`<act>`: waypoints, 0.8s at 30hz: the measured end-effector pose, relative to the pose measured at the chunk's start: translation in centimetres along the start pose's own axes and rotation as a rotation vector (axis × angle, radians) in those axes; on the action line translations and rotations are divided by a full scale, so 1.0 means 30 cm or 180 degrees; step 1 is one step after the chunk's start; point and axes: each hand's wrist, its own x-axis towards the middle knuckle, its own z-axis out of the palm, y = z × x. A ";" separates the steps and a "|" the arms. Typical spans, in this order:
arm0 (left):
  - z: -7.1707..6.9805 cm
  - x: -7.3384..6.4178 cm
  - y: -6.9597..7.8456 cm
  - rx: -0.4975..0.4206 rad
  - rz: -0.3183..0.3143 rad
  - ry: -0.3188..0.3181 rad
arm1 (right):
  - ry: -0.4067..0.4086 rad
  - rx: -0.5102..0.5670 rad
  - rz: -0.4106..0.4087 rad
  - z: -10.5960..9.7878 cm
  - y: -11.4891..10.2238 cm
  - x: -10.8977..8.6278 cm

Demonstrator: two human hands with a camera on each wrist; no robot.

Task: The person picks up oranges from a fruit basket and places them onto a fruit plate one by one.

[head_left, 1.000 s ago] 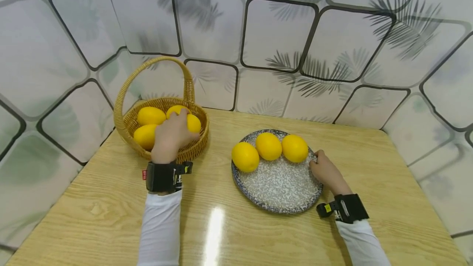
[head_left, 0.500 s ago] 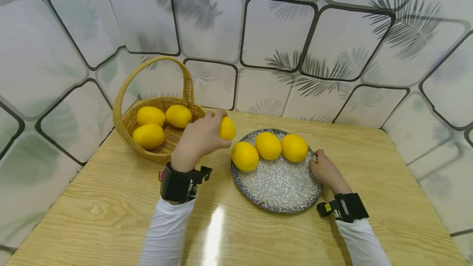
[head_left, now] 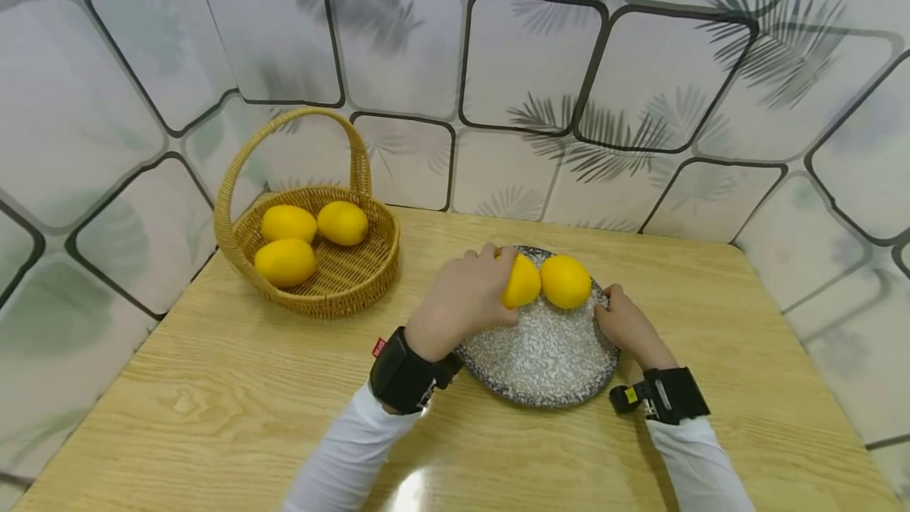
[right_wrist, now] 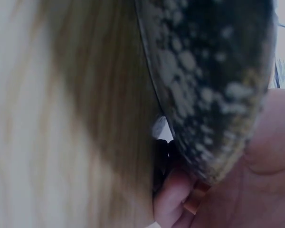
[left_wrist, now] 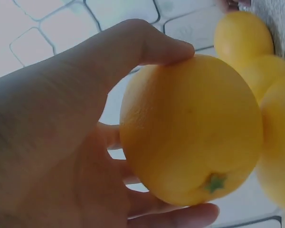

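My left hand (head_left: 462,295) is over the left side of a speckled grey plate (head_left: 550,358), gripping an orange (left_wrist: 194,128) between thumb and fingers. A green star-shaped stem end shows on that fruit in the left wrist view. Other oranges lie along the plate's far side, one of them the rightmost orange (head_left: 565,281); my left hand hides part of the row. At the plate's right edge, my right hand (head_left: 631,329) holds the rim, with the thumb on top. From the right wrist view, fingers curl beneath the dark speckled rim (right_wrist: 204,95).
To the left stands a wicker basket (head_left: 348,295) with a tall arched handle and three oranges inside, one being the front orange (head_left: 285,262). Patterned walls (head_left: 526,62) rise behind the wooden table (head_left: 213,401) and at its sides.
My left hand has lifted an orange out of the basket and carried it right to the plate. The right hand keeps its hold on the rim.
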 end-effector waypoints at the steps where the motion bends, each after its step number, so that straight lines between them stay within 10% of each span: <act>1: 0.004 0.000 0.007 0.0014 0.0032 0.0004 | -0.0001 -0.0006 0.0005 -0.001 0.001 0.001; 24: 0.086 0.010 0.099 0.0367 0.0442 -0.0187 | 0.0012 0.0006 -0.0020 -0.003 -0.010 -0.009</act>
